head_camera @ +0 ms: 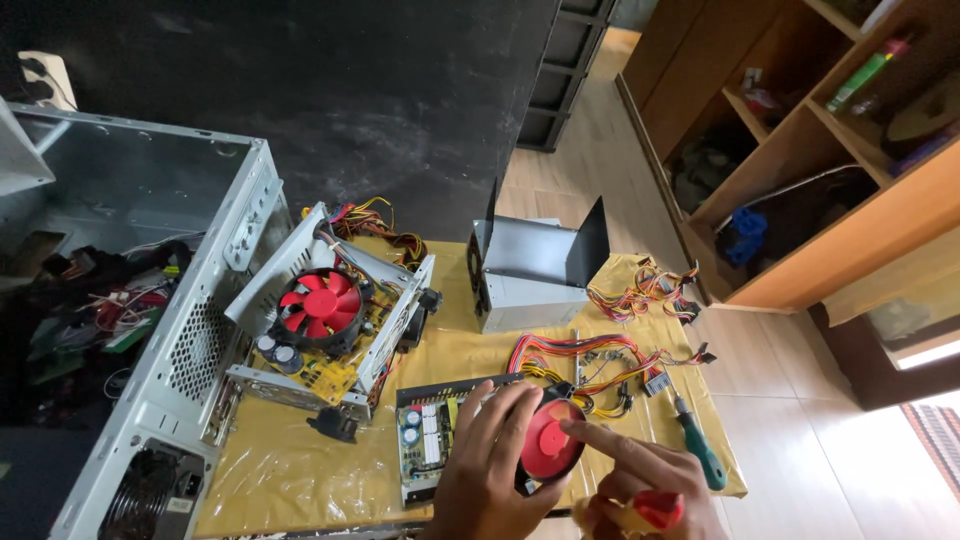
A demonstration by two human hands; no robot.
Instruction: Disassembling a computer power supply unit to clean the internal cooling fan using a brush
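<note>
Soft daylight from the right, mild glare on the floor (850, 440), sharp focus, edges bowed by wide-angle distortion.

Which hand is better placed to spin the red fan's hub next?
Right hand: its forefinger already rests on the red fan, while the left hand grips the fan's frame.

Red fan (548, 440): round, red blades and hub in a black frame, tilted up on edge with its face toward the camera, near the front edge of the tabletop (300, 470), right of centre. It sits over the right end of an open power supply board (425, 440) lying flat there. Red-handled tool (650, 510) at the very front edge, mostly cut off by the frame.
</note>
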